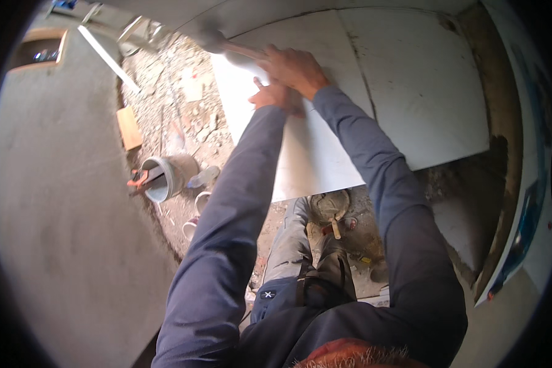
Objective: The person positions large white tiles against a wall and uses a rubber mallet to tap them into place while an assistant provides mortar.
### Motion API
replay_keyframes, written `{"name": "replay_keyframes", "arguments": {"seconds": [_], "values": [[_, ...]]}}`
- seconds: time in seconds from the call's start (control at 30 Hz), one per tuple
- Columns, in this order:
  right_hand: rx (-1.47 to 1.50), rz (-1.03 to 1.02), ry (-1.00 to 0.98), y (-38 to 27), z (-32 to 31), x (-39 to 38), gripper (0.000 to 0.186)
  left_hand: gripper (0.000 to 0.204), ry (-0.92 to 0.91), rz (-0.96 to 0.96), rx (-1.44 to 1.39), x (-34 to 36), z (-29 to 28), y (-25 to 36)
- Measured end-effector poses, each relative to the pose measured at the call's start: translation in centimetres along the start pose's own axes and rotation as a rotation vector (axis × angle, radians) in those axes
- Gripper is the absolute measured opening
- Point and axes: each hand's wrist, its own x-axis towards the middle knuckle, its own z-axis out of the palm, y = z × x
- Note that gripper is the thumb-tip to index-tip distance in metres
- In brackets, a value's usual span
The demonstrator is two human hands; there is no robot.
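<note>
Both my arms reach up and forward over a large pale tile (313, 153) set against the wall. My right hand (295, 69) is closed round the handle of a mallet (242, 49). Its dark head, at the upper left of the tile, is smeared by motion. Just below it, my left hand (273, 95) rests against the tile's face with the thumb spread and holds nothing; its other fingers are partly hidden. A second pale tile (420, 92) adjoins on the right, a dark joint line between them. Under the tile's lower edge stands a round container of grey mix (330, 205).
A grey plastered surface (73, 184) fills the left side. Beside it are a wood block (129, 127), a white strip (107, 58), a bucket (165, 178) with an orange-handled tool, and a plastic bottle (203, 176). Rubble (190, 92) covers the ground.
</note>
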Motion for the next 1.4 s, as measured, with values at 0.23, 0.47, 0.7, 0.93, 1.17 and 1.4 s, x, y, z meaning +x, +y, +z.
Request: {"name": "replay_keyframes", "arguments": {"seconds": [0.23,0.47,0.7,0.93,1.17,1.4], "values": [[0.114,0.251,0.168,3.9,-3.5,-7.8,0.04,0.14,0.084,-0.01,-0.023,-1.2,-0.9,1.0],[0.243,0.373,0.231,3.6,-7.9,-9.6,0.04,0.138,0.065,-0.032,-0.009,-1.5,-0.4,0.1],[-0.103,0.172,0.255,6.7,-4.6,-8.0,0.039,0.132,0.141,0.016,0.006,-0.6,-1.5,0.8],[0.172,0.445,0.277,5.8,-4.7,-9.7,0.039,0.129,0.125,0.019,0.04,-0.8,-1.4,1.5],[0.1,0.465,0.275,7.9,-3.3,-10.5,0.041,0.129,0.083,0.008,-0.034,-0.1,-1.3,1.8],[0.208,0.467,0.246,4.2,-5.9,-10.7,0.042,0.13,0.1,0.039,-0.084,0.3,-1.3,0.1]]}}
